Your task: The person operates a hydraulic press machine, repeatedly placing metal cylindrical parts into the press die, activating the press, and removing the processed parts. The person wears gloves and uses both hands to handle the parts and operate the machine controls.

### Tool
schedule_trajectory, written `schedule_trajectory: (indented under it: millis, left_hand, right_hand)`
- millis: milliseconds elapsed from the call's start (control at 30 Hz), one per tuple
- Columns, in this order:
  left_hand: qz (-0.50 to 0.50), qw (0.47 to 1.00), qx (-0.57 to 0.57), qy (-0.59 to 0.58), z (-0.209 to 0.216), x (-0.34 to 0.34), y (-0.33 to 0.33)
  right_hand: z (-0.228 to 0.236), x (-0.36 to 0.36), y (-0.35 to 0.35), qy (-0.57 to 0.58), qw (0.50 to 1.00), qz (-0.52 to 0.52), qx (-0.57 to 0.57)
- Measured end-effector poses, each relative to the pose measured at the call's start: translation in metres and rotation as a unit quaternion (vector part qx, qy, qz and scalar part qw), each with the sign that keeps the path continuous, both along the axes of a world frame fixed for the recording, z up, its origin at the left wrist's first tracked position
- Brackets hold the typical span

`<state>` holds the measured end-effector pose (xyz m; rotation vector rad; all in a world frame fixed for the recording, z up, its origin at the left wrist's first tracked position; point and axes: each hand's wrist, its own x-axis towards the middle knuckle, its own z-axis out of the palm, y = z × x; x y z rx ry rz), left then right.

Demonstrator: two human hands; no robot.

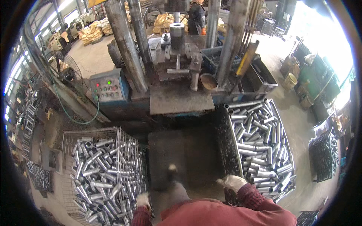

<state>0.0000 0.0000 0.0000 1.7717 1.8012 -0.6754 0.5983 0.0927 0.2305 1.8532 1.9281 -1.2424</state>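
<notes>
My right hand [232, 182], in a pale work glove, is over the near left edge of the right bin [238, 162]. Its fingers reach leftward, loosely apart, and no tube shows in them. My left hand [143, 200], also gloved, hangs low beside the near right side of the wire basket [120, 150]; its fingers are too small and hidden to make out. Short shiny metal tubes [98, 184] lie jumbled in that basket. More metal tubes [260, 150] fill the right bin, some with a wider end.
Ahead stands a press with a metal plate [181, 101] in front and a cylindrical ram [177, 37] above. A control box [109, 87] with lit buttons is at its left, a round bowl [209, 81] at its right. A fan [62, 67] stands far left. Another person [196, 17] is behind the press.
</notes>
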Motion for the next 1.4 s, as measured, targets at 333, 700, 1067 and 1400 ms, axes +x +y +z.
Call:
schedule_trajectory:
  millis: [333,700,1067,1400]
  left_hand:
    - [-0.068,0.818,0.477,-0.312,0.364,0.194,0.545]
    - [-0.169,0.911,0.34,-0.159,0.373,0.324,0.703]
    - [0.0,0.969,0.223,-0.103,0.335,0.306,0.737]
    - [-0.017,0.969,0.233,-0.086,0.305,0.255,0.739]
  right_hand:
    - [0.091,0.025,0.027,-0.007,0.906,-0.421,0.03]
    - [-0.039,0.077,0.021,-0.055,0.873,-0.484,-0.027]
    - [-0.003,0.352,0.279,0.107,0.803,-0.578,0.098]
    - [-0.018,0.401,0.306,0.089,0.729,-0.67,0.112]
